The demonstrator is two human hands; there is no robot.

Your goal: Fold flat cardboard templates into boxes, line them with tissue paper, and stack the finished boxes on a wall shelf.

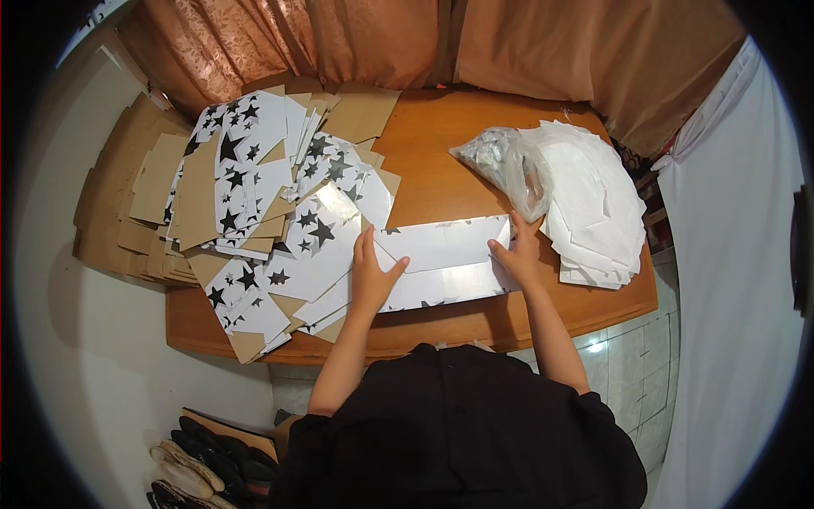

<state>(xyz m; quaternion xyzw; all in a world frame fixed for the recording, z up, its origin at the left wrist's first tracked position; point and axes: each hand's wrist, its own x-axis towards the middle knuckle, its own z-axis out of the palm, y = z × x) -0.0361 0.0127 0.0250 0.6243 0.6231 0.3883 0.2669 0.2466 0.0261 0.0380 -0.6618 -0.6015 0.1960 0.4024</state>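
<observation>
A long white cardboard box with dark stars along its edges lies near the table's front edge. Its inner white flap is folded, with a crease slanting at each end. My left hand grips the left end, thumb resting on the white surface and fingers along the outer side. At the opposite end my right hand holds the corner the same way, thumb pointing inward. Just beyond the right hand sits a clear plastic bag with small silvery-grey pieces inside.
Star-printed cardboard pieces spread over the table's left side, beside stacked brown cardboard. White sheets lie fanned at the right. The wooden table backs onto brown curtains. Shoes stand on the floor at lower left.
</observation>
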